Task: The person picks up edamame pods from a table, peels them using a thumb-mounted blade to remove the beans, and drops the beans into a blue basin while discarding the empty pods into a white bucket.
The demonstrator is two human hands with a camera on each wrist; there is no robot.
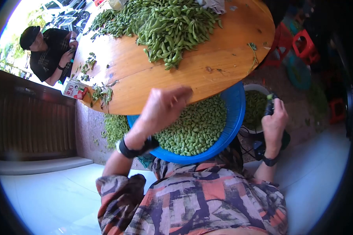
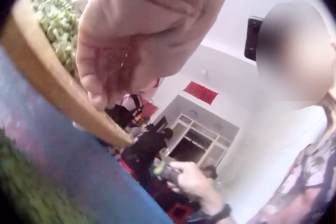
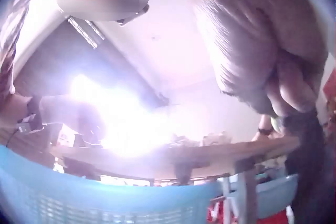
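Observation:
My left hand (image 1: 164,107), blurred, hangs over the wooden table's (image 1: 145,84) near edge with fingers loosely bent; nothing shows in it in the left wrist view. A large pile of green soybean pods (image 1: 172,31) lies farther up the table. Below my left hand is a blue plastic basket (image 1: 239,107), full of shelled green beans (image 1: 188,137). Off to the right, my right hand (image 1: 275,119) has its fingers curled and pinches a green soybean pod (image 1: 270,96). A dark piece (image 1: 269,108) sits at these fingers; I cannot tell what it is.
A pale bucket (image 1: 250,87) of green husks stands right of the basket. More green husks (image 1: 115,131) lie on the floor at left. Leaf scraps (image 1: 103,93) and a printed carton (image 1: 74,89) are on the table. A person (image 1: 47,53) sits across; red stools (image 1: 305,47) stand at right.

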